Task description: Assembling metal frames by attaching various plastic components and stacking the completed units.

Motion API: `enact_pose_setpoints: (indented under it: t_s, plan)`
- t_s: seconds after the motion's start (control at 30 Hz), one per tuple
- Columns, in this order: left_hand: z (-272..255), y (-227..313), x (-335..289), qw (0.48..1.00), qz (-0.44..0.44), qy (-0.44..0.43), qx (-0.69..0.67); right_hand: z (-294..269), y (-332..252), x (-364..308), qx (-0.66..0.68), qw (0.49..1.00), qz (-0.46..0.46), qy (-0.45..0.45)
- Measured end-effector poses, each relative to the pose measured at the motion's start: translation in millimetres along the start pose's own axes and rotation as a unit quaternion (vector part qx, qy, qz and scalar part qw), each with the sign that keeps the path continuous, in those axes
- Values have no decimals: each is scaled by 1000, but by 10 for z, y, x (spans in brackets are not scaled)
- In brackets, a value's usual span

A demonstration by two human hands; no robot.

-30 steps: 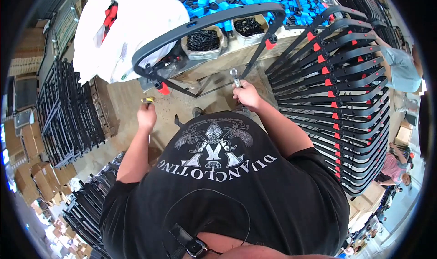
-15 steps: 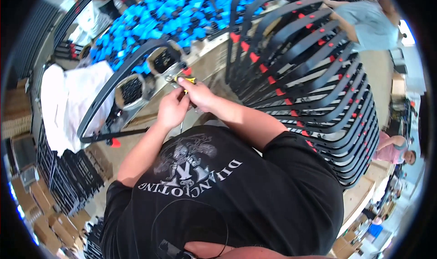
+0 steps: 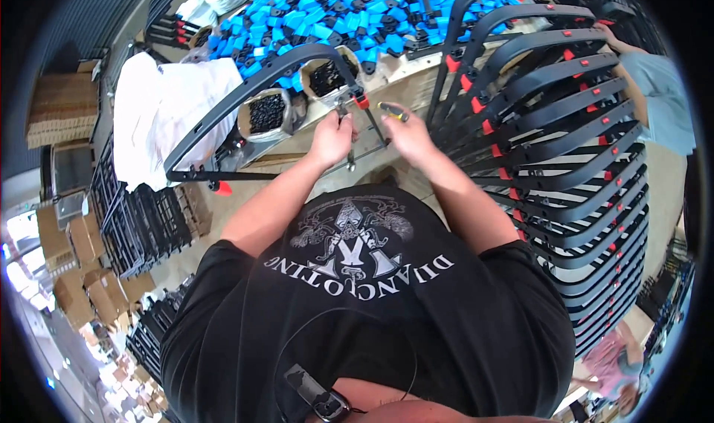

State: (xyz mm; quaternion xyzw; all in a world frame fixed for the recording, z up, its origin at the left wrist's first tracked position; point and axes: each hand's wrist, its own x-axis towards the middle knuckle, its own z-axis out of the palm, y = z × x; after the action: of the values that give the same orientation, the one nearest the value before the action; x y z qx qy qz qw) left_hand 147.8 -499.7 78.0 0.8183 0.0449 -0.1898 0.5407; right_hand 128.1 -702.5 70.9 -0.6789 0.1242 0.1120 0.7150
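My left hand (image 3: pixel 333 137) is closed around what looks like a silver spanner (image 3: pixel 351 166), whose rounded end sticks out below the fingers. In my right hand (image 3: pixel 405 134) is a screwdriver with a yellow and black handle (image 3: pixel 392 111). The hands are apart, just below the red-fitted end of a black curved frame (image 3: pixel 265 79), which arches to the left over the bench. A thin black bar of this frame passes between the two hands. My fingers partly hide both tools.
Open bags of small black parts (image 3: pixel 266 113) stand behind the frame. Farther back lies a heap of blue and black plastic pieces (image 3: pixel 327 14). A row of black frames (image 3: pixel 550 88) fills the right, with a co-worker's arm (image 3: pixel 628 73) beyond. White sheeting (image 3: pixel 160 118) is at left.
My hands have separated, the right moving to the right with the screwdriver. Near the frame's end, the left now shows the spanner's rounded end. The whole view has shifted.
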Motion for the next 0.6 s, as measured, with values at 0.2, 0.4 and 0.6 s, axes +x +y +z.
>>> enact_pose_setpoints:
  t_s: [0.2,0.4,0.6]
  plan:
    - [4,140,100,986,-136,21,-97,-81,-150,425,-187,975,-94,76]
    - [96,343,227,980,-119,40,-153,26,-35,896,91,995,8,35]
    - [75,391,224,970,-94,4,-224,-2,81,1075,155,984,79,28]
